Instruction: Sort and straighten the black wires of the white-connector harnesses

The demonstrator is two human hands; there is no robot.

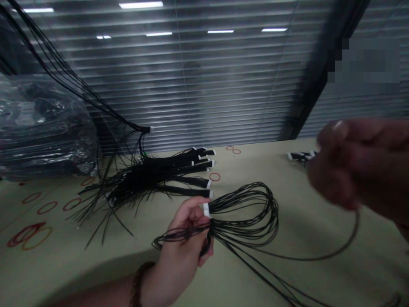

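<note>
The left hand's grip (185,238) is closed on a looped bundle of thin black wires (246,217) bound at a white connector (206,209), over a matte green bench (319,264). Far left, glossy plastic sheeting (41,128) wraps dark coils, and a fanned heap of black wire harnesses (150,179) lies beyond the grip. At right, the curled right hand (361,166) is blurred; a wire arcs up to it, but whether it grips that wire cannot be told. Further white-tipped connectors (300,156) lie behind it.
</note>
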